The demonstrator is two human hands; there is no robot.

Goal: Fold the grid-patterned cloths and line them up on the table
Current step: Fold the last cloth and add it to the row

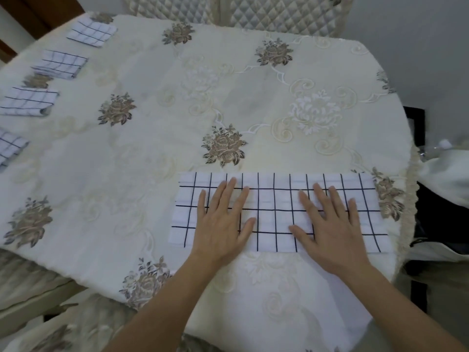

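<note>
Smoothing stage, by my reading. Grid-patterned cloth (274, 199) lies as a long strip on the table (409, 204), near the front R edge, long axis L–R. Left hand (223, 222) and right hand (330, 224) rest on it side by side, palms down. Grip, both sides: fingers apart and straight, clamped on nothing, just pressing.

Four folded cloths (59, 64) sit in a row along the far L side, well apart from the strip. The nearest one is partly cut off by the frame.

Notes for doing the step well (judgement only):
- Sweep from ctr outward to each short end w/ flat palms to push creases out. Don't drag, or the embroidered tablecloth (152, 118) may ruck underneath.
- Near long edge looks even; layer count can't be told.
- Use the black grid lines as a ruler. Next fold is prob. short end onto short end, lines matched.
- R end sits close to the table edge, so pin w/ one palm while the other lifts, else the strip could slide off.
- Finished piece should match the four in size and go next in the row.
</note>
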